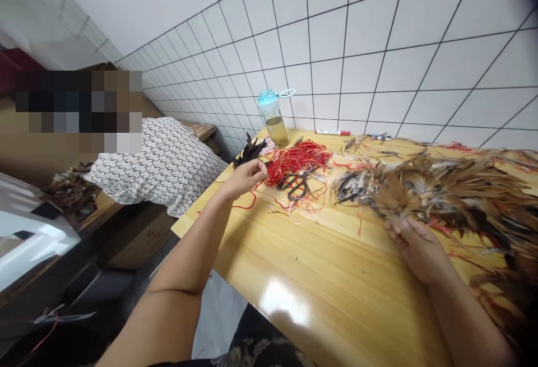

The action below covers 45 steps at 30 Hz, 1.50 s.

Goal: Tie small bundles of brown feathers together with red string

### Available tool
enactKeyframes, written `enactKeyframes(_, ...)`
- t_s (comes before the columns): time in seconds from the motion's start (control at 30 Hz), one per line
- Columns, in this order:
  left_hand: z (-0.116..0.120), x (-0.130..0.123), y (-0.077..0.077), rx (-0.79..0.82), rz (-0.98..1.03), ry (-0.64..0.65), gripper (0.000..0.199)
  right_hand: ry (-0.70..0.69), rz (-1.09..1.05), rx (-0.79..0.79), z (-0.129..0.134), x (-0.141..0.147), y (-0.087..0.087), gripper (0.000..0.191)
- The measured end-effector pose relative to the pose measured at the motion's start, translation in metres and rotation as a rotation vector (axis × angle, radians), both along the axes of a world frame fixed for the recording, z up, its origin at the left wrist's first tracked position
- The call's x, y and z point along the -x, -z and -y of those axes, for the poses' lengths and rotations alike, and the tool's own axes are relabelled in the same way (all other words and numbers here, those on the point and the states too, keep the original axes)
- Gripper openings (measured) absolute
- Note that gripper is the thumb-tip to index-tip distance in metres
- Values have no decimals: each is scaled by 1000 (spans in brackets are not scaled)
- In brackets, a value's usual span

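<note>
Head view, tilted, with both forearms reaching in from the bottom edge. Nearest, the right hand is lying at the near edge of a brown feather mass, its fingers loosely spread and slightly curled, tips touching the barbs. No clear pinch is showing, so I cannot tell whether it is holding anything. That mass is sprawling across the bench, its long axis running from a dark, speckled end near the middle of the view out past the right edge, and the right hand is plainly the nearer of the two to it. The left hand is working well apart, toward the bench's far corner, curled closed around the base of a black feather bunch, which is fanning up and away from the knuckles toward the wall. Just beside that fist, a tangle of red thread is spreading over black-handled scissors. Farther on, a plastic bottle with a blue lid is standing with yellowish liquid inside, a red marker is lying along the wall, and white grid tile is rising behind. Off to the left, beyond the bench, a co-worker in a patterned white top is facing away, hands hidden.
</note>
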<state>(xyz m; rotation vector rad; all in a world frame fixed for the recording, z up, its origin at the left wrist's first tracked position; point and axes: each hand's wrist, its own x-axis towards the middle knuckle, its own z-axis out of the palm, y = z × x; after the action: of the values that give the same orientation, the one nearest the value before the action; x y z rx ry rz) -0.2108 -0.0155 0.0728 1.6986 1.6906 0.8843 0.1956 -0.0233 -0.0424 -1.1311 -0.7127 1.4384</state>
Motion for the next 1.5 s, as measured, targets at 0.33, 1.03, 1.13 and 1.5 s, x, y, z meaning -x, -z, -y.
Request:
enactKeyframes(0.33,-7,-26,4,85,406,54,34,-40,6,56,-1,0,-1,48)
enactKeyframes(1.03,-12,-31,30,84,347,78,26,-72,22,20,1,2,-9,48)
enactKeyframes(1.13,-14,-24,32,40,141,44,19,-75,39,11,1,2,-8,47)
enactKeyframes(1.5,2,-25,34,-91,-455,111,9,-11,-3,96,4,7,-19,51)
